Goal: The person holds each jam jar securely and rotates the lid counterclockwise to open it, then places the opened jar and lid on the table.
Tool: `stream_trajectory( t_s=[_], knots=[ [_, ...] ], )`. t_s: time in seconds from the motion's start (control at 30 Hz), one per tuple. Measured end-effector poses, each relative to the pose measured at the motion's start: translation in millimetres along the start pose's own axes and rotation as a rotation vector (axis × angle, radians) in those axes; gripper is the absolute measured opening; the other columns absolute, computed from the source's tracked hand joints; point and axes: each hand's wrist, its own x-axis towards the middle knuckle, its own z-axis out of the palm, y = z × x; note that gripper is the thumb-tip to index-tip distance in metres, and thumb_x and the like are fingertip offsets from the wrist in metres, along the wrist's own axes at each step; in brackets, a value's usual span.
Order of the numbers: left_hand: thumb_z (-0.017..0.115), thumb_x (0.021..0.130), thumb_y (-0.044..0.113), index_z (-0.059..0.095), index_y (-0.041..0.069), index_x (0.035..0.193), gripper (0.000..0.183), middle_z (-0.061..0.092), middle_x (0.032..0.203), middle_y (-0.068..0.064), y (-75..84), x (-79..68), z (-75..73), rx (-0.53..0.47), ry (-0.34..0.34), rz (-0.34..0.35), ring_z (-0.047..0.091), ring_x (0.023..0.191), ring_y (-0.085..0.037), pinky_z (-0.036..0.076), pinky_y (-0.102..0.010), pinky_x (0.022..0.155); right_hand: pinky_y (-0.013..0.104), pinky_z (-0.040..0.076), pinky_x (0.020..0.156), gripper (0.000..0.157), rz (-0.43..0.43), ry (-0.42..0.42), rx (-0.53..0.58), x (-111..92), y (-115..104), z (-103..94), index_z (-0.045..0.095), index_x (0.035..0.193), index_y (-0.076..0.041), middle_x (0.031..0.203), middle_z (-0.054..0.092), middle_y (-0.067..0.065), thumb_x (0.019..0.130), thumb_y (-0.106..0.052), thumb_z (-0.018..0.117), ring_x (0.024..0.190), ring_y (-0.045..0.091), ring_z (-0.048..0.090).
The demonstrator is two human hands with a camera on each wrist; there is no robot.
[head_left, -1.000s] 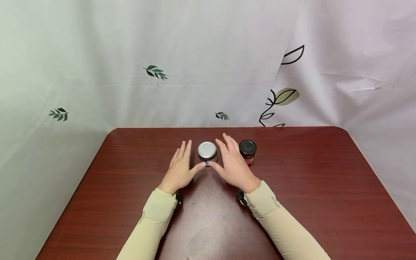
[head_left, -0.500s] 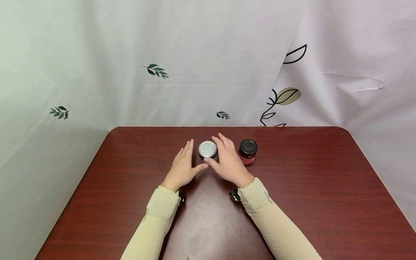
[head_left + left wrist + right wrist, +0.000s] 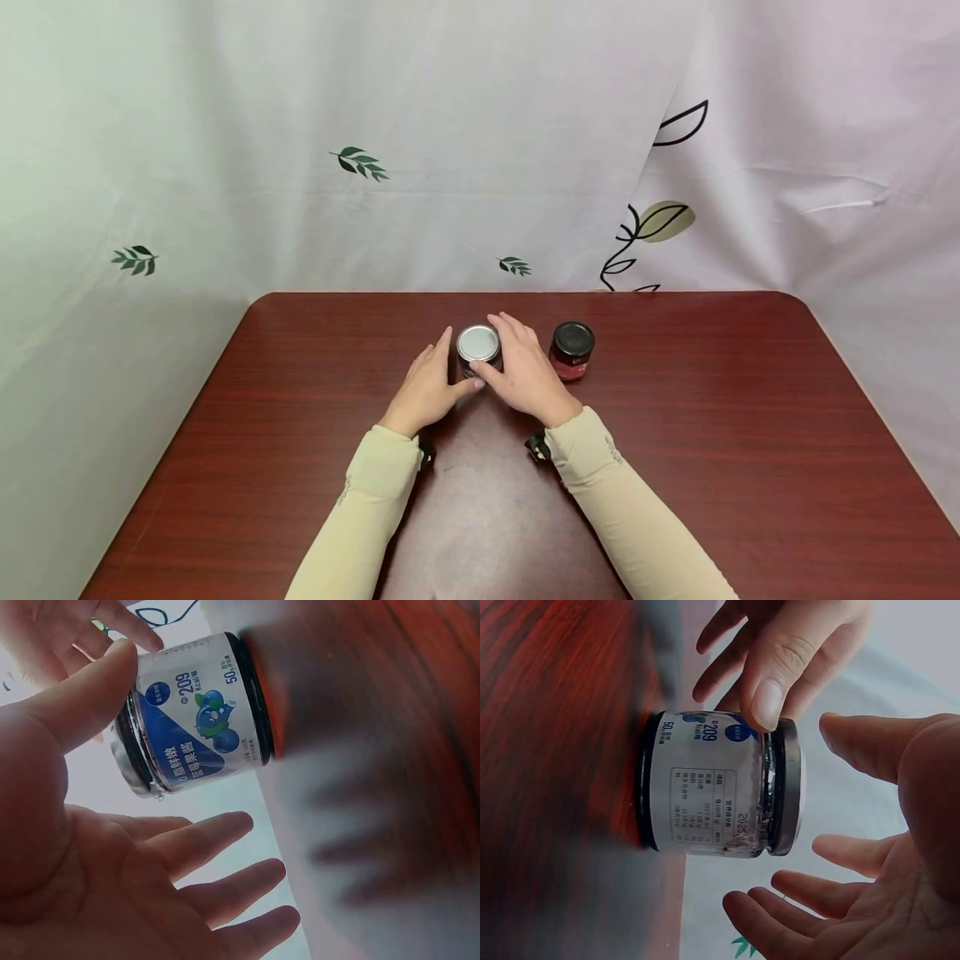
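Note:
A small glass jar (image 3: 478, 343) with a silver lid stands upright on the table between both hands. Its white and blue label (image 3: 199, 716), printed with blueberries, faces the left wrist camera. My left hand (image 3: 426, 387) is at the jar's left side, fingers straight and spread. The left thumb (image 3: 769, 701) lies against or just before the jar below the lid; contact is hard to tell. At the jar's right, my right hand (image 3: 528, 375) is spread around the lid (image 3: 786, 787), with a visible gap between its fingers and the jar in the right wrist view.
A second jar (image 3: 572, 350) with a black lid and reddish label stands just right of the right hand. The reddish-brown wooden table (image 3: 712, 433) extends to both sides. White curtains with leaf prints (image 3: 360, 162) hang behind its back edge.
My right hand has shifted left, away from the black-lidded jar and closer around the silver-lidded one. My left hand has edged slightly right. Both jars stay in place.

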Motion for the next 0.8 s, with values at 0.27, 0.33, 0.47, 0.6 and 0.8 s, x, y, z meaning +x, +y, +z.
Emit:
stream_trajectory(
  t_s=[0.27,0.33,0.47,0.6,0.8],
  knots=[
    [0.077,0.09,0.031,0.02,-0.006,0.157,0.095,0.034,0.157,-0.024,-1.5,3.2,1.9,-0.048,0.002,0.006,0.032,0.144,-0.042,0.028,-0.053,0.116,0.05,0.032,0.114,0.074,0.002,-0.033,0.003,0.3,2.1,2.2,0.037,0.151,0.003,0.151,0.042,0.024,0.093,-0.026,0.072,0.139,0.04,0.04],
    [0.077,0.091,0.029,0.021,-0.006,0.156,0.094,0.036,0.156,-0.025,-3.1,4.4,2.9,-0.061,0.004,0.01,0.034,0.144,-0.04,0.029,-0.052,0.116,0.049,0.032,0.114,0.074,0.007,-0.04,0.004,0.4,3.4,3.2,0.036,0.151,0.003,0.151,0.043,0.023,0.094,-0.026,0.072,0.138,0.039,0.041],
    [0.074,0.093,0.027,0.022,-0.004,0.157,0.088,0.037,0.155,-0.024,-5.0,5.4,3.7,-0.07,0.007,-0.004,0.036,0.143,-0.037,0.031,-0.052,0.115,0.049,0.033,0.114,0.073,0.024,-0.055,0.011,0.9,6.2,5.7,0.036,0.152,0.002,0.151,0.044,0.022,0.094,-0.026,0.071,0.138,0.038,0.042],
    [0.073,0.094,0.025,0.029,-0.004,0.155,0.081,0.04,0.154,-0.023,-5.2,6.3,4.3,-0.058,0.012,-0.009,0.038,0.142,-0.037,0.032,-0.051,0.114,0.049,0.034,0.113,0.073,0.036,-0.066,0.017,1.6,8.3,8.3,0.035,0.152,0.001,0.15,0.044,0.021,0.095,-0.026,0.071,0.138,0.037,0.043],
    [0.071,0.095,0.024,0.041,-0.005,0.148,0.067,0.049,0.147,-0.022,-4.9,8.7,6.7,-0.034,0.025,0.003,0.045,0.137,-0.036,0.036,-0.051,0.112,0.049,0.034,0.113,0.073,0.045,-0.075,0.032,1.5,9.2,9.9,0.035,0.153,0.0,0.151,0.044,0.021,0.095,-0.024,0.071,0.138,0.035,0.043]
  ],
)
